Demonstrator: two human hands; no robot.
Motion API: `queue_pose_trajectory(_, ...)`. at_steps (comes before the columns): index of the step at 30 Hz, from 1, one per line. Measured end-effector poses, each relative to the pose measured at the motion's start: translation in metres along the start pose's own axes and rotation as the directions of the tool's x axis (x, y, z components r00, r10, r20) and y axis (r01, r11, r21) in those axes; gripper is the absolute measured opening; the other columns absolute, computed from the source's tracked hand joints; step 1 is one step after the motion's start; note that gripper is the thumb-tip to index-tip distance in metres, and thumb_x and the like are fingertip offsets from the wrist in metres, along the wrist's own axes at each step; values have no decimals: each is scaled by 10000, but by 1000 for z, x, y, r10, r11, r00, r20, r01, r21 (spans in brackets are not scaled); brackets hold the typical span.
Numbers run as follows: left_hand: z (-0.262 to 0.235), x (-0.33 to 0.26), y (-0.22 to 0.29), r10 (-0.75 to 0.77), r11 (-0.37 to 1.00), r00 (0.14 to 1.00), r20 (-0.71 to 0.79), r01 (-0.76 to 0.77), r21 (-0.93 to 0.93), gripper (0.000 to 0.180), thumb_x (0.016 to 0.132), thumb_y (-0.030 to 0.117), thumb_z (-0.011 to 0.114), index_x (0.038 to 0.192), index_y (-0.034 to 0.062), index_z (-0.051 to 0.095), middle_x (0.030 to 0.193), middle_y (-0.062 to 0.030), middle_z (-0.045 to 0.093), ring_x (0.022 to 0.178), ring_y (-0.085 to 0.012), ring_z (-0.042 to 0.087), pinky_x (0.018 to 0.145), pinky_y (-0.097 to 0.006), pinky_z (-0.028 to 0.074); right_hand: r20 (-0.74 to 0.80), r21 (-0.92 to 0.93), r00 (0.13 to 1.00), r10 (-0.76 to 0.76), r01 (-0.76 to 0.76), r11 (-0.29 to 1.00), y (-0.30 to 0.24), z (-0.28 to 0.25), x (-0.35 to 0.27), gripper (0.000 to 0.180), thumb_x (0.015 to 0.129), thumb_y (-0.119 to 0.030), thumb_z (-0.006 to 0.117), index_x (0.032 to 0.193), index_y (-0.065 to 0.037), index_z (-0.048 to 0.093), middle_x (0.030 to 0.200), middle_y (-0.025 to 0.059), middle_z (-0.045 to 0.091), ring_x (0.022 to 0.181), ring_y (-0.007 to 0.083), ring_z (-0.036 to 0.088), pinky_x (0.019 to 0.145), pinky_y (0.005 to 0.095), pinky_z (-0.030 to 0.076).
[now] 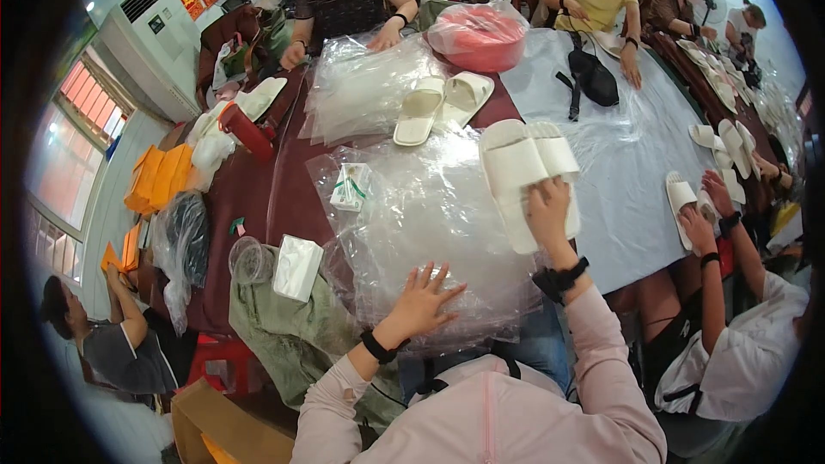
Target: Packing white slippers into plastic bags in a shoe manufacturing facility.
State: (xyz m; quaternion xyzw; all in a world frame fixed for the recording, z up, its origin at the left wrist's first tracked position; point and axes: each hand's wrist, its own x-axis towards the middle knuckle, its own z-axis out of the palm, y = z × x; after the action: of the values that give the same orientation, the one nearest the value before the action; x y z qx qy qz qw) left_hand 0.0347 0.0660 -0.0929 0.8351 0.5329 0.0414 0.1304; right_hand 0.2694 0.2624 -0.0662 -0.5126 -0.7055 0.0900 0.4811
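My left hand (421,299) lies with its fingers spread on the near edge of a stack of clear plastic bags (421,241). Closed on a pair of white slippers (516,163), my right hand (548,210) is at the right side of that stack. The slippers lie side by side, toes pointing away from me, and my fingers are at the straps. Farther off, another pair of white slippers (418,112) rests by a second pile of clear bags (365,90).
A small white box (350,187) sits on the bags; a white tissue pack (297,268) and a clear cup (248,259) are left of them. Beyond are a red tumbler (247,131) and a red bundle in plastic (478,37). Co-workers sit around the table, one handling slippers at right.
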Motion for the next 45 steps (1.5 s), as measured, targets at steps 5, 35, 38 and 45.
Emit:
queue_pose_trajectory(5,-7,7,-2,75,995,996,49,-71,-69,571,844,484,551,1365,293,418,1476,-197,231,1361,-426,182,1081,-573,153,163,118,947,-276,259,959,-29,-41,-34,170,696,-90,616,860,-51,640,857,111,538,803,330,465,707,427,372)
queue_pose_trajectory(35,-89,85,-198,-616,787,592,-521,492,-372,616,719,266,706,1263,90,476,1069,-219,609,1030,-381,563,846,-445,446,557,8,826,-83,94,996,-3,22,-71,228,738,-287,641,809,-71,650,906,109,584,931,325,511,774,460,393)
queue_pose_trajectory(38,-75,74,-209,-619,784,630,-469,525,-330,602,704,295,706,1242,99,520,1110,-196,604,1040,-370,552,894,-444,421,520,52,841,-151,146,988,-16,46,-63,222,728,-284,637,819,-82,654,941,104,590,979,328,509,746,476,428)
queue_pose_trajectory(45,-52,98,-177,-524,768,679,-513,637,59,468,776,201,643,1210,81,516,1127,-208,572,1060,-367,524,921,-449,392,556,-46,831,-1,32,998,-22,70,-54,332,767,-311,620,1032,-113,641,1081,95,565,1079,317,474,867,497,366)
